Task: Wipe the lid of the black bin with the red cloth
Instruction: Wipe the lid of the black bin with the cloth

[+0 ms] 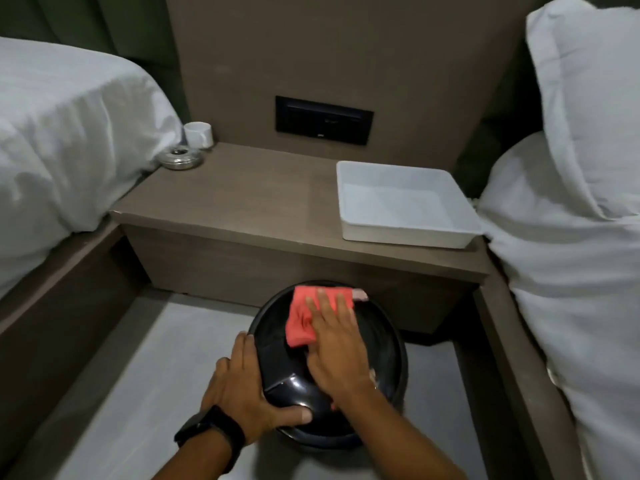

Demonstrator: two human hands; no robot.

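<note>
Red cloth [304, 318] under right hand [337, 348]

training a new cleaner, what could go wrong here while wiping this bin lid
1. The lid is glossy and domed, so the red cloth under the flat right hand might slide off its far edge.
2. The black bin stands on smooth floor; if the left hand bracing its rim lets go, it may skid or tip.

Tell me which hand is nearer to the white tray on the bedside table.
Right. The right hand presses the red cloth on the far part of the bin lid, just below the white tray. The left hand grips the lid's near left edge, farther away.
</note>
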